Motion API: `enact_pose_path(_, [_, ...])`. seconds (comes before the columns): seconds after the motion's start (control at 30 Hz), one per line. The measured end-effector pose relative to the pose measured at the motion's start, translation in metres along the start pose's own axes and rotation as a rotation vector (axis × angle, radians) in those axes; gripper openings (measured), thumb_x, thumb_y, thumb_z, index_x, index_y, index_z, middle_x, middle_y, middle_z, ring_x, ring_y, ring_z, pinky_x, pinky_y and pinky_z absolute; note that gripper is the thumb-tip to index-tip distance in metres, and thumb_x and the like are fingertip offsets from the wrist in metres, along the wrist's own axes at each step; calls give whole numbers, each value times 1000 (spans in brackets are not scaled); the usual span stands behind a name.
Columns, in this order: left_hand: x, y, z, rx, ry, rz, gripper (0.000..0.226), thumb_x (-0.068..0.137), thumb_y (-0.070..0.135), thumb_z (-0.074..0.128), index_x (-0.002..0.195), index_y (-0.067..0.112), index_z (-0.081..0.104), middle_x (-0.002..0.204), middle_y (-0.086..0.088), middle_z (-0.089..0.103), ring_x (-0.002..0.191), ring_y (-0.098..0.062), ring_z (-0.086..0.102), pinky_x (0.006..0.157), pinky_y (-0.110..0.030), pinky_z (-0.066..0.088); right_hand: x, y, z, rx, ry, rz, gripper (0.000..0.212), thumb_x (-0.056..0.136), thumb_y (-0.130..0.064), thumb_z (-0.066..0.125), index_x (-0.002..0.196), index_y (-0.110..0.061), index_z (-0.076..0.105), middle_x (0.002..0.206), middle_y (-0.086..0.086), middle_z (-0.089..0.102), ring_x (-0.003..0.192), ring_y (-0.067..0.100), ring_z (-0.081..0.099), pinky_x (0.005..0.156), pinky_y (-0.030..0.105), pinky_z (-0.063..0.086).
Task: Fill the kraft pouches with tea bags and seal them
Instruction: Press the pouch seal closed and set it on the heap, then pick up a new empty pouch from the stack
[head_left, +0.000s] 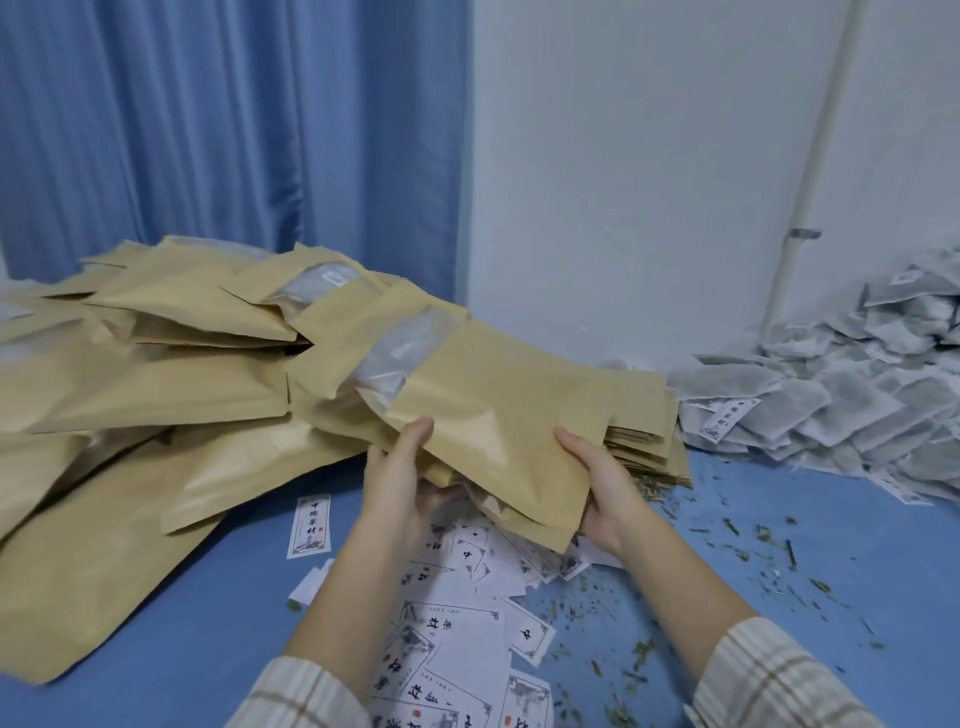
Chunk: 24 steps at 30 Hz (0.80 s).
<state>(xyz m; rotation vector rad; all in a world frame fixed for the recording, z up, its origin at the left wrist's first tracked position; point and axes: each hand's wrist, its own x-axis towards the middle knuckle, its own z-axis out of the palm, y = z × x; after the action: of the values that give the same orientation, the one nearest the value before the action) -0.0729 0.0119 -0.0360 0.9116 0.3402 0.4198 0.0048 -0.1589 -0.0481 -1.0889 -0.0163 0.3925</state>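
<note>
Two hands clamp one kraft pouch (498, 415) between them: left hand (400, 483) at its left edge, right hand (602, 488) at its near-right corner.

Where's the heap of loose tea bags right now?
In the head view, the tea bag heap lies at the far right on the blue table, against the white wall, just right of the flat stack of empty pouches.

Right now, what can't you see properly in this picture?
- Head view: whether the pouch that both hands hold is full or sealed; its paper hides that.
- Left hand: fingers hidden under the pouch.
- Labels: print too small to read.
- Tea bag pile: cut off by the right edge.
</note>
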Motion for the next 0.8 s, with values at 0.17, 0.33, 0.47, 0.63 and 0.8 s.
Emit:
enact_pose_path(0.17, [-9,41,3,16,2,132,74,82,32,68,143,16,29,108,-10,63,71,-20,62,60,-34,50,-12,-8,38,91,-99,-134,43,89,-16,61,130,-21,51,118,5,66,106,25,63,86,43,53])
enact_pose_path(0.33, [-19,116,-30,-11,58,293,94,58,47,82,136,24,35,122,4,63,105,-18,63,82,-37,53,-10,10,134,240,-217,-183,42,88,-11,61,122,-35,53,108,-3,70,94,18,68,71,40,58])
enact_pose_path(0.47, [-17,173,-80,125,95,315,72,67,37,79,130,14,51,114,0,67,97,-21,66,74,-36,53,-3,38,237,305,-292,-123,41,88,-10,61,116,-39,54,108,-3,68,96,21,66,81,45,55])
enact_pose_path(0.63, [7,239,-149,141,182,303,58,81,41,69,131,19,51,116,-2,68,99,-24,67,68,-37,56,11,73,365,323,-350,-46,37,90,-5,56,113,-35,51,112,-1,65,96,20,65,84,40,54])
enact_pose_path(0.8, [27,265,-209,-5,214,359,13,83,32,68,88,21,73,87,3,75,84,-15,71,79,-37,58,26,122,466,125,-309,-50,53,92,-23,54,139,-28,30,122,-1,57,100,20,58,95,38,47])
